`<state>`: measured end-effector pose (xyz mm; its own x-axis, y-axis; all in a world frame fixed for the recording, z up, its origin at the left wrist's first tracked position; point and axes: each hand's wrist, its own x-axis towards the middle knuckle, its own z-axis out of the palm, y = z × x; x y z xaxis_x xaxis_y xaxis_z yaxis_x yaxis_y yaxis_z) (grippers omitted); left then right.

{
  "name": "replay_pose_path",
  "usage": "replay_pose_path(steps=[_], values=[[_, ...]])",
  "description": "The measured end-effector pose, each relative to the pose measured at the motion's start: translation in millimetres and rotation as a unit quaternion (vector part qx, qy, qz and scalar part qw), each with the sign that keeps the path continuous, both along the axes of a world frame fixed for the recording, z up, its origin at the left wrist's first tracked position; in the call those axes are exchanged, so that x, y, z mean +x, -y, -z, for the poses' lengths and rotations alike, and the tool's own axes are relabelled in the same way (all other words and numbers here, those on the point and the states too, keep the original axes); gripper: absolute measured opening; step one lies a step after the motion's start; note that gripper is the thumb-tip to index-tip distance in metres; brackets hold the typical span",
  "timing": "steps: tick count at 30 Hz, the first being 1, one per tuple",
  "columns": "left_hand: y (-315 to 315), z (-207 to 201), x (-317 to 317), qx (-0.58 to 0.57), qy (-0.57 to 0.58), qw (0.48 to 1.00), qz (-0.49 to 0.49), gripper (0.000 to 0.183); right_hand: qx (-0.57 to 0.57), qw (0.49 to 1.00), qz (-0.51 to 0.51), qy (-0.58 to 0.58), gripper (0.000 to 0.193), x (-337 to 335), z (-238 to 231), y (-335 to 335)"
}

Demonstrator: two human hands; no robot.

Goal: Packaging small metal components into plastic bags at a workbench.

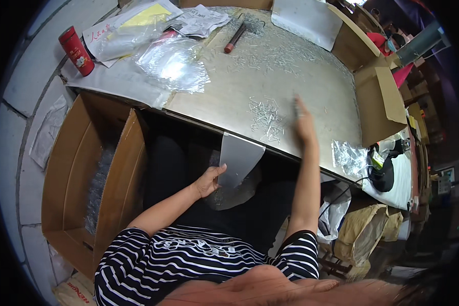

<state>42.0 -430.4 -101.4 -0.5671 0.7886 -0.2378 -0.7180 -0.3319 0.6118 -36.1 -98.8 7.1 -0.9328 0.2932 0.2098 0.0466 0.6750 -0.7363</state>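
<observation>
My left hand (pixel 210 181) is closed on the edge of a grey sheet (pixel 238 159), whose upper end meets the front edge of the metal-topped table. Below the sheet, a clear plastic bag (pixel 229 200) hangs over my lap; whether my hand grips it too is hidden. A small pile of thin, bent metal wire hooks (pixel 266 118) lies on the table above the sheet. Just right of that pile is my right hand (pixel 304 122), blurred by motion, its fingers stretched out toward the far side. I see nothing held in it.
More wire hooks (pixel 275 56) spread across the far tabletop, near a dark red-handled tool (pixel 235 40). Clear plastic bags (pixel 171 64), papers and a red bottle (pixel 76 51) occupy the left. Cardboard walls (pixel 375 102) edge the right. An open cardboard box (pixel 66 188) stands at my left.
</observation>
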Motion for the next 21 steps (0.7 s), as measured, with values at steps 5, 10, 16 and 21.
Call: replay_pose_path(steps=[5,10,16,21], values=[[7,26,7,0.0,0.12,0.988,-0.094,0.067,0.228,0.967,-0.1,-0.047,0.048,19,17,134],[40,47,-21,-0.068,0.081,0.992,0.07,0.086,0.187,0.98,-0.054,-0.025,0.055,93,-22,176],[10,-1,9,0.104,0.144,0.981,0.072,0.071,0.071,0.995,-0.043,-0.052,0.035,145,-23,162],[20,24,9,0.039,0.024,0.989,0.14,0.06,-0.074,0.995,-0.066,-0.004,0.032,171,2,163]])
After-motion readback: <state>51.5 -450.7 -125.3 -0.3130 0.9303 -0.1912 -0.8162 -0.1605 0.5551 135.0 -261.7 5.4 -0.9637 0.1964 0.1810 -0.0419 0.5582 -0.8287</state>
